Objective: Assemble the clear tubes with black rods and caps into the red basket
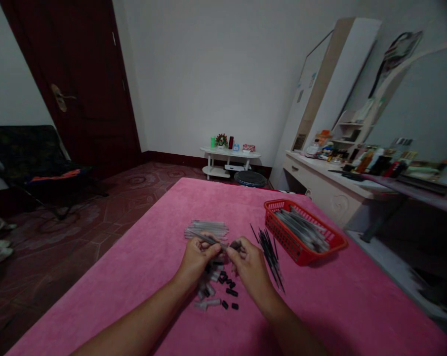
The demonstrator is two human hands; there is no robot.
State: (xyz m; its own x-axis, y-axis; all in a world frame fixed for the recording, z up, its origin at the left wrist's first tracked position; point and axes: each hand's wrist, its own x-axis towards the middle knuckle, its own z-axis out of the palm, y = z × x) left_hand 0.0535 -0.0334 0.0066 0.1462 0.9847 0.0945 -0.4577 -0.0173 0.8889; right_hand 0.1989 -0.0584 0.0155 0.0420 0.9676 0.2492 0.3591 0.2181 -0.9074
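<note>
My left hand (204, 251) is closed round a slim grey pen-like stick (205, 238), which points up and left. My right hand (245, 254) meets it at the stick's other end, fingers pinched round a small dark piece (235, 244). Behind my left hand lies a row of clear grey tubes (208, 227). Under and in front of my hands are scattered small black pieces (231, 292) and clear short parts (208, 303). Right of my right hand lies a bundle of thin black sticks (270, 254).
A red basket (299, 254) of grey tubes stands on the pink cloth (142, 282) at the right. Beyond the cloth are a round dark stool (250, 178) and a low white table (226, 153). A white dresser (330, 188) stands right, a folding chair (26, 153) left.
</note>
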